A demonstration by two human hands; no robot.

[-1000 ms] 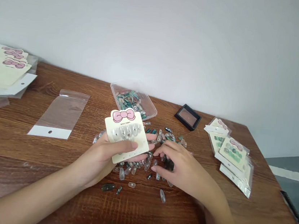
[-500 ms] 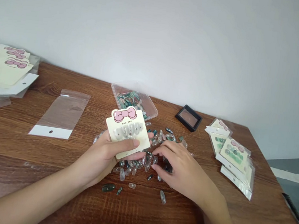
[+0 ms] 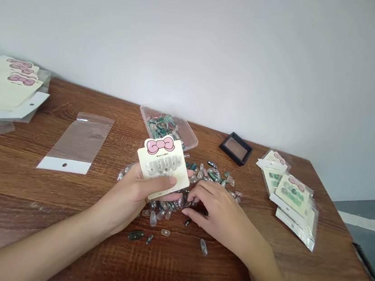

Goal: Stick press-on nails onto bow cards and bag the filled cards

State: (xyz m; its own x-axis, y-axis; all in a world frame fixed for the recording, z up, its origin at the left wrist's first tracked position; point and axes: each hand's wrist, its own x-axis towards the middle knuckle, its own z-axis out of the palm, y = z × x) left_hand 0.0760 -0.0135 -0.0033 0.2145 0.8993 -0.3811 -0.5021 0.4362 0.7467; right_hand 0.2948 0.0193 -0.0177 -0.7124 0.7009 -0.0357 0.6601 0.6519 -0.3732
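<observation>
My left hand grips a cream backing card with a pink bow top, its thumb across the front and its fingers behind. A row of clear press-on nails with small dark decorations is fixed to the card; the thumb covers part of the area below. My right hand is down in a pile of loose press-on nails, clear and dark green. Its fingers are curled towards the thumb, and whatever lies between the tips is too small to make out.
Behind the pile stands a clear plastic tray of green nails. A black frame-like box lies to its right. Packaged nail sets are stacked at the right. A clear bag and blank bow cards lie left.
My right hand has shifted slightly left in the pile, its fingertips nearer the card. The card in my left hand has moved slightly to the right.
</observation>
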